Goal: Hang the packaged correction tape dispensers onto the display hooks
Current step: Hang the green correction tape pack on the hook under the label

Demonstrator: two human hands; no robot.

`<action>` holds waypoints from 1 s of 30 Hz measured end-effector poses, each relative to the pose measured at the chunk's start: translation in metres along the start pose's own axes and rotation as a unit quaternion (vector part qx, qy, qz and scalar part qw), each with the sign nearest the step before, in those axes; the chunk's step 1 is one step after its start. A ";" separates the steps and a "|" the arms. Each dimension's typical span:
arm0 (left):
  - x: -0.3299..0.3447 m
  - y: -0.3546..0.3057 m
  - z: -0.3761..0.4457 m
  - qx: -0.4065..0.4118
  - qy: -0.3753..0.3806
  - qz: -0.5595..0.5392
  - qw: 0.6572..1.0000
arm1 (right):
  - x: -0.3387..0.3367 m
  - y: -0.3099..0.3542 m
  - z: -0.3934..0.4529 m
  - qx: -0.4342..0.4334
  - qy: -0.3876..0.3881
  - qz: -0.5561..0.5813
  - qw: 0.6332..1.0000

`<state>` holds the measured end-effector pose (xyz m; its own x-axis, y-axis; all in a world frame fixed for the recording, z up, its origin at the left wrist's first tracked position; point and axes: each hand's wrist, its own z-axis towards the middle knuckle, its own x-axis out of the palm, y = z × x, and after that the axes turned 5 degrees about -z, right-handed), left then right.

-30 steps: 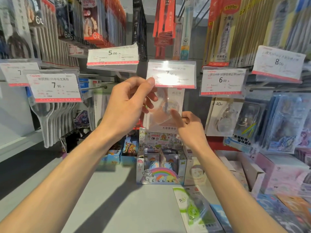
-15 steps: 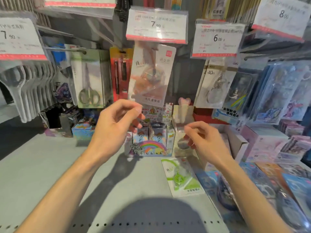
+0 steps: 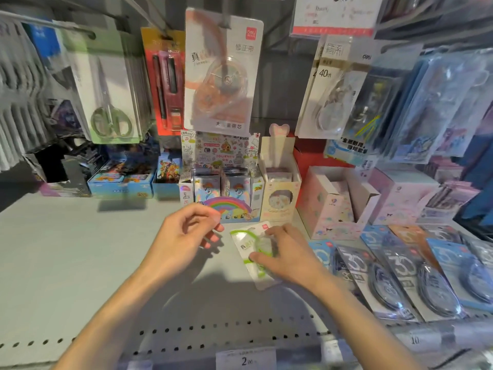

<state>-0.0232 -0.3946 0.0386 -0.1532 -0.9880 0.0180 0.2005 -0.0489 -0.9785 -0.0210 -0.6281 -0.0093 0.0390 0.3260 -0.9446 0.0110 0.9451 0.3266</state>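
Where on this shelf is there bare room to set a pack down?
The grey shelf is bare left of the left hand, between the blue card boxes and the perforated front edge. Right of the right hand, the blue tape packs and pink boxes crowd it.

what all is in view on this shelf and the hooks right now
orange correction tape pack: one, orange and clear, on centre hook
green correction tape pack: one, green and white, on shelf under right hand
blue correction tape packs: several, blue, lying right on shelf
scissors pack: front one, green, left hook
pen pack: one, red, beside scissors
rainbow box: one, shelf back
shelf: grey
hands: left empty, loosely curled; right grips green pack
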 end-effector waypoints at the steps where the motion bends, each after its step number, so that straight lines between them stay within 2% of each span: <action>1: -0.001 0.002 -0.001 -0.006 -0.002 0.001 1.000 | 0.000 0.001 -0.001 -0.018 0.014 0.015 1.000; 5: -0.008 0.012 -0.001 -0.033 -0.021 0.013 0.999 | 0.002 0.005 -0.006 -0.054 0.046 0.053 0.996; 10: -0.012 0.030 0.002 -0.088 -0.038 0.055 0.994 | 0.007 0.011 -0.006 -0.037 0.001 0.056 0.998; 14: -0.013 0.041 0.001 -0.129 -0.064 0.160 0.977 | 0.007 0.011 -0.007 -0.055 -0.033 0.131 0.989; 15: -0.011 0.041 0.001 -0.141 -0.064 0.148 0.977 | 0.006 0.012 -0.008 -0.064 -0.043 0.151 0.986; 18: -0.003 0.036 0.000 -0.171 -0.052 0.011 0.984 | 0.001 0.020 -0.011 -0.099 -0.070 0.200 0.972; 22: 0.003 0.018 0.000 -0.124 -0.064 -0.076 0.987 | -0.009 0.027 -0.012 -0.126 -0.092 0.241 0.958; 24: 0.001 0.007 0.000 -0.092 -0.063 -0.078 0.991 | -0.018 0.027 -0.012 -0.119 -0.089 0.282 0.948; 30: -0.006 -0.032 0.005 0.020 -0.026 -0.051 0.998 | -0.054 0.035 -0.007 -0.129 -0.010 0.404 0.906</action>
<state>-0.0238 -0.3881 0.0704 -0.1245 -0.9838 0.1292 0.2245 -0.1548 -0.9621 -0.0298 -0.6123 0.0527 -0.0511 0.9154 -0.3993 -0.2632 0.3733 0.8896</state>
